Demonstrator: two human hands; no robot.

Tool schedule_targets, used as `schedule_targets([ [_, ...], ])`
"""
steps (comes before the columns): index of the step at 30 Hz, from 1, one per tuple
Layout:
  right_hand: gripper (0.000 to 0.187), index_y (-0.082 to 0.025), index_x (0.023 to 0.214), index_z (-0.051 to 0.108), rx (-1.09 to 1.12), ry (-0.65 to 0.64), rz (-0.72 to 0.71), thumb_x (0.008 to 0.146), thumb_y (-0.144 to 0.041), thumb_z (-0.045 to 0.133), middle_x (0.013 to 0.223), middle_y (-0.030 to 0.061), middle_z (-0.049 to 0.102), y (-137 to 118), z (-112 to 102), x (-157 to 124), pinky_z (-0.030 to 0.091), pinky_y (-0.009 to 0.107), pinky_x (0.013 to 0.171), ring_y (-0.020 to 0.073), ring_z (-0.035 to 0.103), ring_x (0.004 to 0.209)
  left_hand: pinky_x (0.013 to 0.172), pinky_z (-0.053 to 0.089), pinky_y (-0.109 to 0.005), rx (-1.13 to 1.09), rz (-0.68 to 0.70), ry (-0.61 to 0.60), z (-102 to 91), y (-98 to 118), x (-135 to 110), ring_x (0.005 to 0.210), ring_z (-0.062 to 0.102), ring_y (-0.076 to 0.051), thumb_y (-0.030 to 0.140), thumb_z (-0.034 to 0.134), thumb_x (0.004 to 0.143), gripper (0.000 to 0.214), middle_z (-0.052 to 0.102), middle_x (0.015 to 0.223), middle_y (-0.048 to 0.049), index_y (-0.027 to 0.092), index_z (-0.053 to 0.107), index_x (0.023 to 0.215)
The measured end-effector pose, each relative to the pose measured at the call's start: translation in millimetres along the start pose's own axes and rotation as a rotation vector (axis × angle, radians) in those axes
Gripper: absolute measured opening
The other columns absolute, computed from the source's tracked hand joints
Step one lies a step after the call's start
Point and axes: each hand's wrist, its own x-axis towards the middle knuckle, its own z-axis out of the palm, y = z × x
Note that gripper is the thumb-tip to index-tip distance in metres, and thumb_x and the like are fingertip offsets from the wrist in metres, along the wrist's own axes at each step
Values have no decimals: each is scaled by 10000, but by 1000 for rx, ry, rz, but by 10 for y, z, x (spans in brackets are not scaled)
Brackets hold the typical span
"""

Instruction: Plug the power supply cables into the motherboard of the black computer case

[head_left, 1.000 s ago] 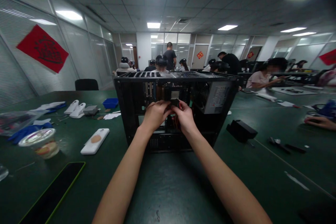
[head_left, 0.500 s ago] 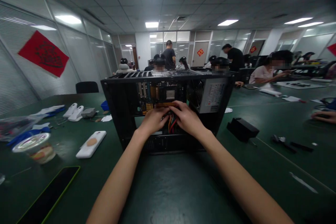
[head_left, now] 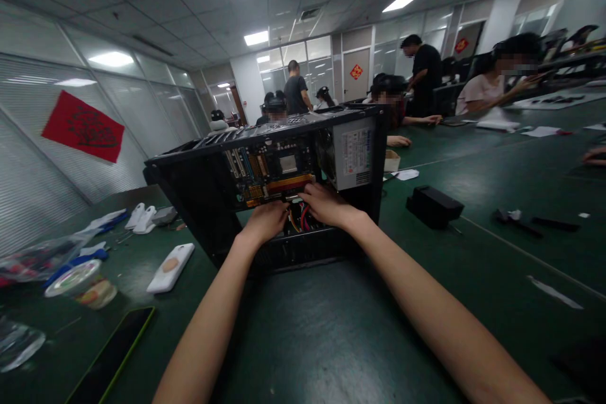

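Note:
An open black computer case point(head_left: 189, 192) lies in front of me with its inside facing me. Inside are a motherboard point(head_left: 262, 158) with orange memory slots point(head_left: 291, 185) and a silver power supply point(head_left: 353, 154) at the right. Both hands reach in at the motherboard's lower edge. A bundle of coloured wires point(head_left: 299, 219) hangs between them. My left hand point(head_left: 266, 221) is closed, its fingertips at the wires' left side; what they pinch is hidden. My right hand point(head_left: 326, 203) has its fingers curled together on the top of the wires, just below the memory slots.
At left on the green table point(head_left: 303, 334) are a white phone point(head_left: 171, 268), a dark phone with a green edge point(head_left: 113, 356) and a lidded cup point(head_left: 85, 284). A black box-shaped part point(head_left: 434, 205) stands right of the case. Other people sit or stand beyond.
My view has tilted and turned, so the case appears further left and slanted. Both hands sit lower against the motherboard, and the memory slots show more fully above them.

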Motion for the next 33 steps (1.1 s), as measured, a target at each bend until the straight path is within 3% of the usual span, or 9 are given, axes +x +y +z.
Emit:
schedule_targets([
  [6, 200, -166, 1082, 704, 100, -15, 20, 921, -184, 588, 1162, 99, 607, 47, 52, 31, 462, 320, 905, 235, 575, 1108, 775, 505, -329, 219, 54, -78, -84, -70, 187, 1026, 699, -271, 304, 439, 1023, 352, 727, 1114, -90, 225, 637, 1302],
  [13, 240, -170, 1111, 722, 183, 0, 49, 931, -191, 566, 1165, 96, 616, 6, 11, 24, 457, 294, 914, 221, 582, 1121, 827, 499, -326, 139, -39, 14, 5, -98, 136, 1079, 679, -251, 340, 405, 1040, 376, 703, 1216, -85, 247, 622, 1332],
  [19, 250, -164, 1104, 733, 248, 25, 138, 912, -190, 574, 1179, 92, 624, -23, 13, 19, 463, 284, 899, 211, 596, 1100, 856, 496, -309, 55, 37, 12, 34, -89, 98, 1081, 670, -227, 292, 400, 1044, 391, 707, 1176, -64, 261, 574, 1392],
  [22, 246, -167, 1095, 734, 277, 43, 207, 909, -187, 575, 1197, 85, 630, -31, 20, 27, 472, 283, 865, 209, 608, 1094, 864, 500, -314, 71, 10, 24, 27, -86, 92, 1100, 671, -231, 281, 408, 1041, 397, 697, 1236, -80, 243, 575, 1399],
  [26, 247, -146, 1089, 738, 291, 70, 266, 901, -158, 578, 1220, 99, 631, -21, 60, 56, 476, 288, 885, 216, 608, 1127, 860, 508, -334, 126, -55, 25, 6, -91, 105, 1103, 681, -249, 298, 399, 1047, 394, 709, 1245, -89, 239, 622, 1367],
  [33, 227, -134, 1072, 748, 281, 82, 227, 901, -182, 607, 1174, 120, 639, 43, 161, 93, 467, 315, 961, 222, 606, 1108, 830, 517, -336, 114, -115, 15, 2, -93, 167, 1068, 702, -266, 344, 479, 1017, 330, 752, 1173, -46, 282, 722, 1232],
])
